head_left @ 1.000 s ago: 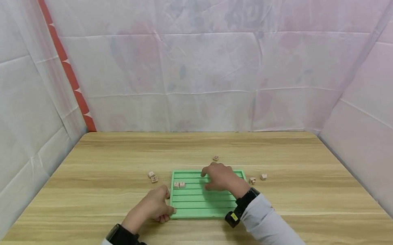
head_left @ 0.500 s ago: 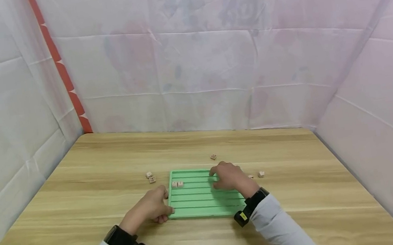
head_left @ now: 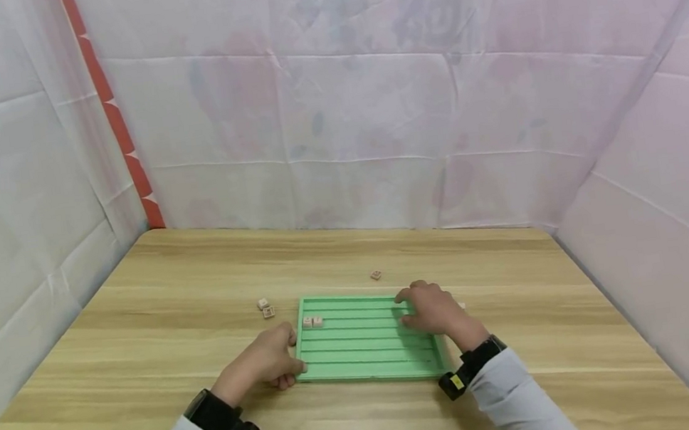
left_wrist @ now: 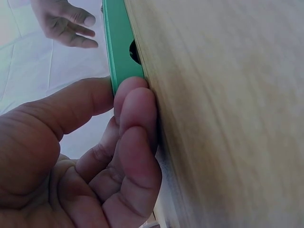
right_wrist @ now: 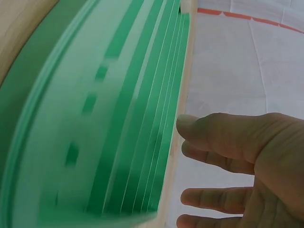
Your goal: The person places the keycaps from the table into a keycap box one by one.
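A green ridged tray (head_left: pixel 361 348) lies on the wooden table, its long channels running left to right. My left hand (head_left: pixel 267 362) grips its left edge near the front corner; in the left wrist view, thumb (left_wrist: pixel 90 97) and curled fingers meet at the tray's side wall (left_wrist: pixel 119 47). Two small beige letter tiles (head_left: pixel 312 322) sit side by side in a channel at the tray's left end. Over the right end hovers my right hand (head_left: pixel 436 310), fingers spread and holding nothing. The right wrist view shows its thumb and fingers (right_wrist: pixel 218 199) apart, beside the tray's channels (right_wrist: pixel 142 118).
Two loose tiles (head_left: pixel 266 308) lie on the table left of the tray. Another tile (head_left: pixel 375 275) rests behind it, and one (head_left: pixel 462 306) peeks out past the right hand. White sheeting (head_left: pixel 364 112) walls off the table's back and sides.
My right hand has moved rightward above the tray, uncovering more of its channels and covering tiles at the right. The left hand keeps its grip, and the two tiles stay in their channel.
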{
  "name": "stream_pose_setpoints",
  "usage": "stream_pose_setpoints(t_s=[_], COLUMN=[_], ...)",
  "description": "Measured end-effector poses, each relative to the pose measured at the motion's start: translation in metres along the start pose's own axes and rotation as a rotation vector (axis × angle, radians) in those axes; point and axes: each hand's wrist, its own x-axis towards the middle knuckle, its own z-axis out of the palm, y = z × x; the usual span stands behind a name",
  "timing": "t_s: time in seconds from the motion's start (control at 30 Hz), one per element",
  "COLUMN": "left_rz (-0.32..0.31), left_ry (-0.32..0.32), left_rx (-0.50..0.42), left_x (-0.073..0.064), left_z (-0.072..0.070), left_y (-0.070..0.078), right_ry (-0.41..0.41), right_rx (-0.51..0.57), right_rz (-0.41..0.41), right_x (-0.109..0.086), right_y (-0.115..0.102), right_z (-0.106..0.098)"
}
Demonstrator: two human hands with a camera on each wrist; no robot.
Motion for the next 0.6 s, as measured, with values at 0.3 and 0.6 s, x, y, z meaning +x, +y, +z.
stream_pose_setpoints(t_s=[0.3, 0.6], left_rz=[0.005, -0.006], left_ry=[-0.004, -0.003], left_rx=[-0.006, -0.001], left_x=[0.001, 0.0], left_z=[0.001, 0.0], left_y=[0.0, 0.002], right_ry=[-0.013, -0.005], right_rx=[0.031, 0.106], right_rz=[0.032, 0.049], right_x=[-0.013, -0.018], right_y=[0.025, 0.037], right_z=[-0.003, -0.005])
